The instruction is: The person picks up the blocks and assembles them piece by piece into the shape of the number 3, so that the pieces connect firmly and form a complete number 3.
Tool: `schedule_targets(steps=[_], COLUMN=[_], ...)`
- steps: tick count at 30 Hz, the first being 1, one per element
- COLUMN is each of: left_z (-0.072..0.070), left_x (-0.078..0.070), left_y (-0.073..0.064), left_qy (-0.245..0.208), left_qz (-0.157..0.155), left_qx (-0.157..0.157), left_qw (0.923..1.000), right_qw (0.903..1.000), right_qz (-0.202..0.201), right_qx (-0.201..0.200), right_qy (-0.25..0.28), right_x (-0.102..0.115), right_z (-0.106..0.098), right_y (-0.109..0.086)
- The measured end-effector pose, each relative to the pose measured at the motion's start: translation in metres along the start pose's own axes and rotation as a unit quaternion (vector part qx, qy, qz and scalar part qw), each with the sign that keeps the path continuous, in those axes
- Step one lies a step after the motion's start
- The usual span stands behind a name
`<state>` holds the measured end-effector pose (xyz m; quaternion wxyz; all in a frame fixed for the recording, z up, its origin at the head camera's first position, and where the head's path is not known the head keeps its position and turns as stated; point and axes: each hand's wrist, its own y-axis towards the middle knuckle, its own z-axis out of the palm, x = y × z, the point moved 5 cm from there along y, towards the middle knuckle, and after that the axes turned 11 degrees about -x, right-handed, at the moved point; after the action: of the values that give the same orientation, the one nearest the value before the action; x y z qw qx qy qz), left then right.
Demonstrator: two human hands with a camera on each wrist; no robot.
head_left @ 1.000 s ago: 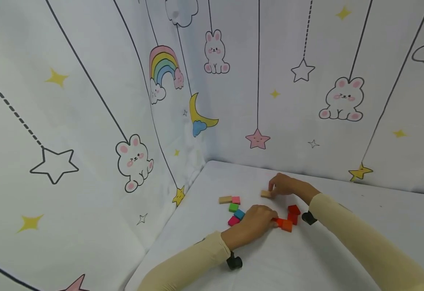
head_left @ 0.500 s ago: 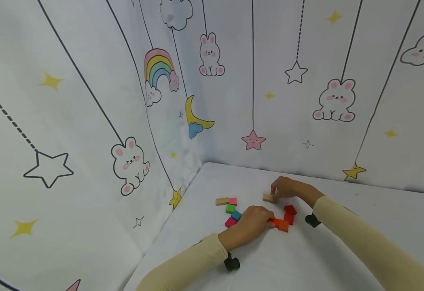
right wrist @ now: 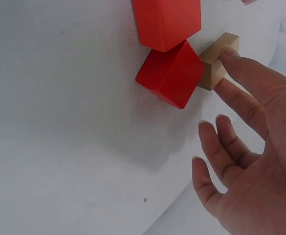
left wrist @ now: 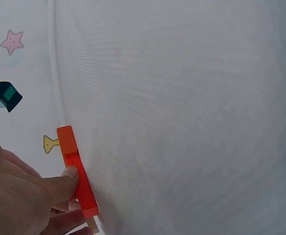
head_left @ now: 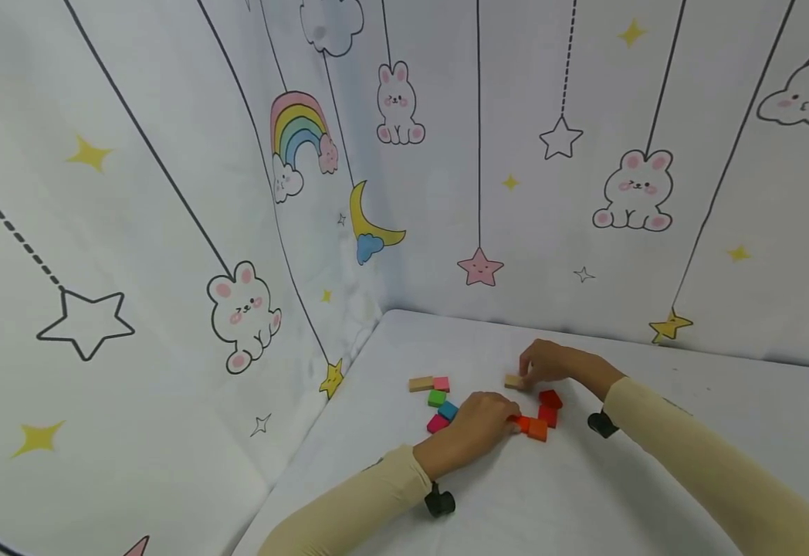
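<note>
My right hand [head_left: 546, 361] pinches a small wooden block [head_left: 512, 381] at the far side of the blocks. In the right wrist view its thumb and index finger hold that natural-wood block, the other fingers loosely spread. Close by stand a dark red block [right wrist: 174, 76] with slanted faces and a brighter red block [right wrist: 165, 24]. My left hand [head_left: 477, 425] grips a long red-orange block [left wrist: 87, 196], thumb on its face and fingers behind. An orange block [left wrist: 67, 141] touches the end of that one. The blocks lie in a curved row on the white table.
Left of my left hand, a curved line holds a wooden plank [head_left: 421, 384], a pink block [head_left: 441, 384], a green block [head_left: 437, 398], a blue block [head_left: 448, 411] and a magenta block [head_left: 438, 423]. A printed white cloth wall [head_left: 432, 208] rises behind the table.
The right hand and the wooden block have come slightly nearer the red blocks. The left hand stays on its block. The whole head view has shifted a little.
</note>
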<state>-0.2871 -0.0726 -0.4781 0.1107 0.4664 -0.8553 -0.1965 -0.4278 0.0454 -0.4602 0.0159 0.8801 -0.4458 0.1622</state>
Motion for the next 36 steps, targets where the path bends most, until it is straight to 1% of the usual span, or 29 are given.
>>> schedule_targets(steps=[7, 12, 18, 29, 36], left_z=[-0.004, -0.003, -0.001, -0.003, -0.005], left_x=[0.001, 0.001, 0.001, 0.000, -0.002], left_y=[0.000, 0.000, 0.001, 0.000, 0.000], left_qy=[-0.008, -0.014, -0.007, -0.014, -0.013], left_qz=[-0.006, -0.012, -0.015, -0.008, -0.002], left_qx=[0.000, 0.006, 0.015, 0.002, 0.004], left_qw=[1.0000, 0.9998, 0.9998, 0.9999, 0.9999], right_qw=[1.0000, 1.0000, 0.9999, 0.9999, 0.9999], right_qz=[0.000, 0.001, -0.008, -0.012, -0.013], right_qx=[0.003, 0.004, 0.003, 0.006, 0.003], right_qy=[0.000, -0.004, -0.005, -0.009, -0.004], right_x=[-0.004, -0.006, -0.007, -0.013, -0.018], right_z=[0.000, 0.002, 0.002, 0.003, 0.006], right_y=[-0.001, -0.001, -0.003, -0.006, -0.007])
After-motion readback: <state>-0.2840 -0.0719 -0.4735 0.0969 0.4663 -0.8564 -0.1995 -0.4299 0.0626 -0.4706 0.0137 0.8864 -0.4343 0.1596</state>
